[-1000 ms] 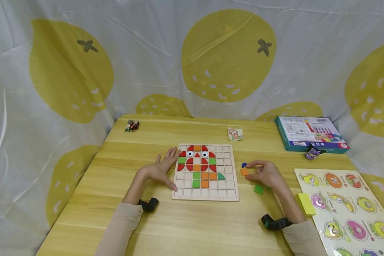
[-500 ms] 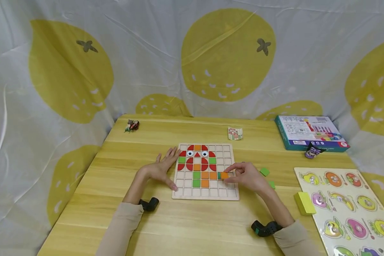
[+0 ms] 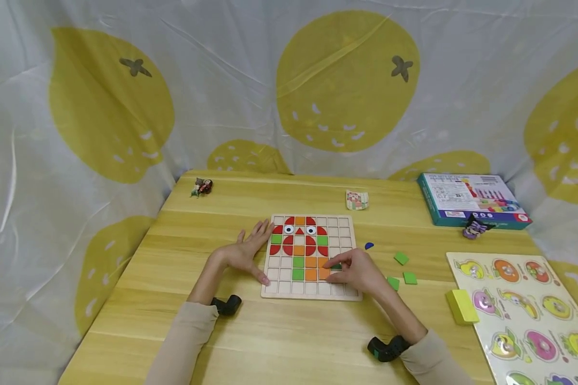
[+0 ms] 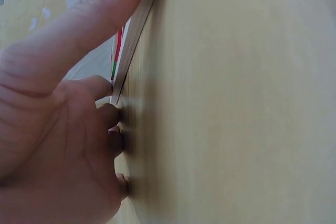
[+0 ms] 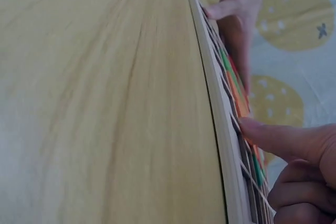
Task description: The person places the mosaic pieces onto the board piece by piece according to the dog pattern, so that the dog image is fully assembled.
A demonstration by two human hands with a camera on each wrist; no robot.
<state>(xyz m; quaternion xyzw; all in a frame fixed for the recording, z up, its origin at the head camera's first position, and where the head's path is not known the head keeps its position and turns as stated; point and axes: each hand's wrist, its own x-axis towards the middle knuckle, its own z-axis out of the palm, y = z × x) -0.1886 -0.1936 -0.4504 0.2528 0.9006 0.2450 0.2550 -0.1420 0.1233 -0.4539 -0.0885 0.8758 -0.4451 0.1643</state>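
A wooden grid board holds red, green and orange tiles and two eye tiles. My left hand lies spread along its left edge, thumb at the near corner and fingertips farther up. In the left wrist view those fingers reach the board's side. My right hand pinches an orange square tile between thumb and index finger, down at a cell below another orange square. A dark green quarter-circle tile shows partly under that hand. In the right wrist view, the thumb touches the orange.
Right of the board lie several green square tiles and a blue half-circle tile. Farther right are a yellow block and a fruit puzzle board. A box, a purple figurine, a picture card and small figures stand behind.
My right hand picked up the orange square tile beside the blue piece and carried it left onto the board, first over the green quarter-circle, then farther left. The left hand stayed put.
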